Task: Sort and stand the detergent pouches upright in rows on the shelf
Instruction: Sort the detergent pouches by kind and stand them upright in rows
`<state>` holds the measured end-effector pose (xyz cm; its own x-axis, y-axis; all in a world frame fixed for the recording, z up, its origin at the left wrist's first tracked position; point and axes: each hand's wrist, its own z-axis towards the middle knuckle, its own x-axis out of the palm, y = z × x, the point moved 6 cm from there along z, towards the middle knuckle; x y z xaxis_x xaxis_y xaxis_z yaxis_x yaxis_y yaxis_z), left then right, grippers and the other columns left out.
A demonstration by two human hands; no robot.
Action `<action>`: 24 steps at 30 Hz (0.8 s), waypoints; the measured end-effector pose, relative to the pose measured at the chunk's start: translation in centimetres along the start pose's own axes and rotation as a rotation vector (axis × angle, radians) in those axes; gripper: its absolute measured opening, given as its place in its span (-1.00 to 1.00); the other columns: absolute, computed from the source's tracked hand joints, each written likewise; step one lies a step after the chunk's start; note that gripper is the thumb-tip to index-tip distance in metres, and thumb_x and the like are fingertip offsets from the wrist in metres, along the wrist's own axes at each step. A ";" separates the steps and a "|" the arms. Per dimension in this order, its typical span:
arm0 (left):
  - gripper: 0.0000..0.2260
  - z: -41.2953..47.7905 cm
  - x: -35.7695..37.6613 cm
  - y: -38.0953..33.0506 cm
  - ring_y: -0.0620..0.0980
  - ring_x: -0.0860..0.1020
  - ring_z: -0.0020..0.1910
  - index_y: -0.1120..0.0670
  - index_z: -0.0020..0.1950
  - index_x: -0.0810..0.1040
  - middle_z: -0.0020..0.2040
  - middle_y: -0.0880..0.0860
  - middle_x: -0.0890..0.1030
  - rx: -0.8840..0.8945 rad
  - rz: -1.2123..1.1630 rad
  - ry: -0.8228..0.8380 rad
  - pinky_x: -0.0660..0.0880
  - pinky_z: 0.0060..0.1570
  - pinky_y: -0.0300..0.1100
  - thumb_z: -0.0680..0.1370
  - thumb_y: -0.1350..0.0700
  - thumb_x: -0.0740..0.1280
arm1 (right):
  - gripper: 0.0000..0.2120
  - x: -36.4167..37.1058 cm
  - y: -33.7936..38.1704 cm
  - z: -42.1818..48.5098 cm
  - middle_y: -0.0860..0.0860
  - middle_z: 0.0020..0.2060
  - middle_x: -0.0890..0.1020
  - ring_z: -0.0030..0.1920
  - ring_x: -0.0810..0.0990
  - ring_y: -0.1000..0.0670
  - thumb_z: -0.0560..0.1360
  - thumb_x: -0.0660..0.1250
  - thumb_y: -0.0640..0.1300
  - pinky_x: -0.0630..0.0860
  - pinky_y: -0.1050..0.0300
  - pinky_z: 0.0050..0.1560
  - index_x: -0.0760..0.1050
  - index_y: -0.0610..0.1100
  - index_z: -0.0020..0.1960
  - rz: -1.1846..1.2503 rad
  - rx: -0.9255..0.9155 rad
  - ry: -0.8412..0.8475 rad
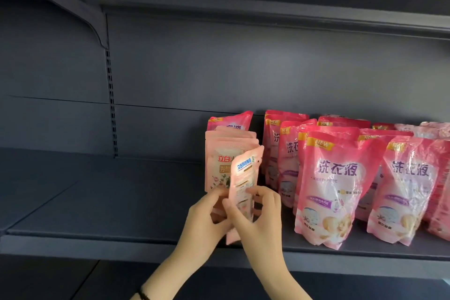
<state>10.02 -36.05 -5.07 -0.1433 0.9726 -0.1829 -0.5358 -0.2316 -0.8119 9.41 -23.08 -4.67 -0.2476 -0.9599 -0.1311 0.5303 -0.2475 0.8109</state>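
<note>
Several bright pink pouches (336,185) stand rowed at the shelf's (97,202) right end; pale pouches (220,153) queue mid-shelf. Left grip (207,217) and right grip (261,221) pinch one turned pale pouch (243,178) near the front edge, unplaced.

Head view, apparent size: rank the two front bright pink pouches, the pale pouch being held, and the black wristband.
1. left front bright pink pouch and right front bright pink pouch: they look alike, so not ranked.
2. held pale pouch, partly hidden.
3. black wristband, cut off by the frame edge.
</note>
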 end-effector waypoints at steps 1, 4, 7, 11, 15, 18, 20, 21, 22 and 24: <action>-0.64 0.0 0.2 -0.2 -0.20 0.62 0.02 -0.33 0.05 0.56 0.04 -0.22 0.64 0.008 0.010 0.065 0.55 -0.08 -0.35 0.46 0.13 0.47 | -0.57 -0.3 0.1 0.0 0.13 0.05 0.49 0.07 0.49 0.22 0.32 0.52 0.04 0.49 0.38 -0.01 0.43 0.03 0.10 0.057 0.019 -0.008; -0.74 -0.1 1.0 -0.5 -0.13 0.57 0.18 -0.17 0.18 0.59 0.15 -0.15 0.62 0.021 -0.022 0.268 0.52 0.11 -0.25 0.51 0.04 0.41 | -0.72 -1.7 0.0 0.3 0.07 -0.07 0.65 -0.03 0.64 0.13 0.38 0.46 0.07 0.61 0.15 -0.06 0.48 0.04 0.03 0.265 0.106 -0.018; -0.83 0.6 0.1 -0.2 -0.14 0.57 0.17 -0.09 0.11 0.64 0.12 -0.12 0.64 -0.031 -0.131 0.108 0.52 0.08 -0.28 0.55 0.08 0.36 | -0.82 -3.2 -0.6 1.0 -0.02 -0.09 0.70 -0.05 0.69 -0.04 0.48 0.33 0.04 0.64 0.00 -0.11 0.52 -0.06 -0.03 0.429 0.177 0.003; -0.78 1.9 -0.4 0.0 -0.23 0.57 0.12 -0.07 0.14 0.59 0.08 -0.19 0.64 -0.087 -0.120 -0.067 0.50 -0.02 -0.39 0.50 0.01 0.36 | -0.83 -4.3 -1.5 1.8 -0.06 -0.07 0.72 -0.04 0.70 -0.07 0.49 0.30 0.05 0.65 0.04 -0.18 0.56 -0.04 -0.06 0.492 0.236 0.026; -0.63 2.3 0.9 0.3 -0.22 0.59 0.11 -0.03 0.23 0.57 0.13 -0.14 0.65 -0.158 -0.234 0.013 0.54 -0.05 -0.34 0.44 -0.08 0.37 | -0.78 -3.9 -1.6 2.8 -0.11 -0.04 0.71 -0.03 0.70 -0.12 0.46 0.31 0.07 0.65 0.05 -0.19 0.61 -0.01 0.00 0.548 0.238 0.094; -0.69 2.4 0.4 0.4 -0.12 0.63 0.06 0.05 0.11 0.64 0.04 -0.05 0.69 -0.183 -0.335 -0.028 0.55 -0.14 -0.32 0.44 -0.05 0.36 | -0.73 -2.8 -1.5 3.5 -0.11 0.00 0.70 0.01 0.69 -0.13 0.49 0.30 0.06 0.65 0.04 -0.14 0.58 -0.06 0.10 0.564 0.231 0.161; -0.73 2.4 -0.5 0.6 -0.12 0.64 0.03 0.07 0.05 0.65 -0.02 -0.04 0.70 -0.162 -0.301 -0.121 0.55 -0.14 -0.30 0.44 -0.03 0.36 | -0.72 -2.0 -1.3 3.6 -0.08 0.03 0.70 0.04 0.68 -0.08 0.51 0.28 0.04 0.64 0.07 -0.10 0.56 -0.07 0.14 0.556 0.213 0.227; -0.76 2.3 -0.9 0.8 -0.13 0.64 0.01 0.06 0.02 0.65 -0.04 -0.06 0.70 -0.159 -0.275 -0.160 0.55 -0.14 -0.30 0.44 -0.02 0.36 | -0.73 -1.7 -1.4 3.4 -0.05 0.04 0.69 0.05 0.68 -0.05 0.52 0.28 0.04 0.64 0.09 -0.09 0.55 -0.06 0.15 0.537 0.203 0.261; -0.79 2.1 -1.3 1.1 -0.14 0.64 0.00 0.05 0.01 0.65 -0.05 -0.07 0.70 -0.163 -0.256 -0.190 0.55 -0.13 -0.28 0.46 0.00 0.36 | -0.74 -1.5 -1.5 3.2 -0.02 0.05 0.69 0.05 0.68 -0.01 0.51 0.29 0.02 0.63 0.12 -0.09 0.55 -0.05 0.14 0.498 0.197 0.283; -0.80 1.6 -1.9 1.6 -0.14 0.64 0.01 0.02 0.03 0.64 -0.04 -0.08 0.69 -0.174 -0.235 -0.212 0.58 -0.11 -0.23 0.46 0.00 0.37 | -0.82 -1.6 -2.2 2.5 0.05 0.02 0.70 0.03 0.67 0.07 0.51 0.35 -0.05 0.63 0.17 -0.11 0.53 -0.01 0.10 0.340 0.184 0.282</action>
<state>8.07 -38.36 -5.15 -0.2122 0.9694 0.1237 -0.4274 0.0218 -0.9038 6.59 -20.71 -4.80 0.1581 -0.9870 0.0296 0.3847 0.0892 0.9187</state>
